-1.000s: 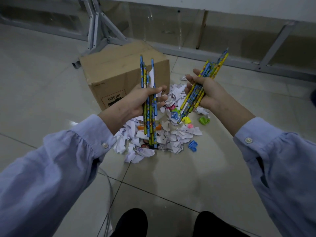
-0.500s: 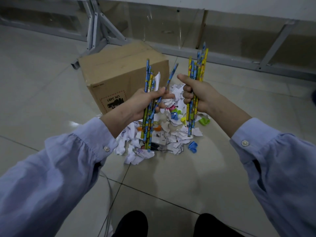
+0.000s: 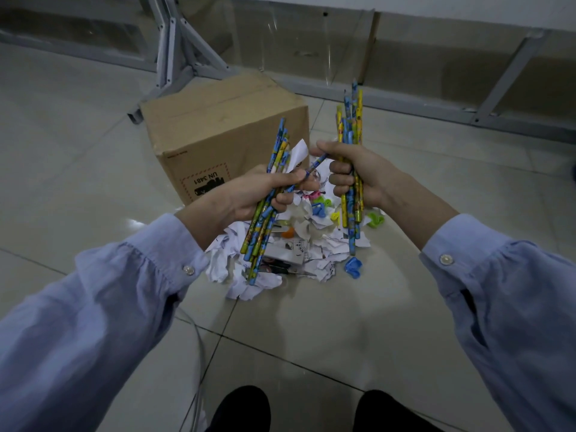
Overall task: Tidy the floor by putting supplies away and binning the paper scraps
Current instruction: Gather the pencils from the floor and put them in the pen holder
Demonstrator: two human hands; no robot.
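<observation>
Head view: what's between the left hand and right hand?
One blue pencil slants across the gap from the left hand toward the thumb of the right hand; beneath it, paper scraps on the floor. Head view shows it.

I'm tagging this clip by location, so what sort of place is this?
Probably an indoor workroom or storage area: a glossy tiled floor, grey metal frame legs with clear panels along the wall, and a cardboard shipping box marked UN 3481.
</observation>
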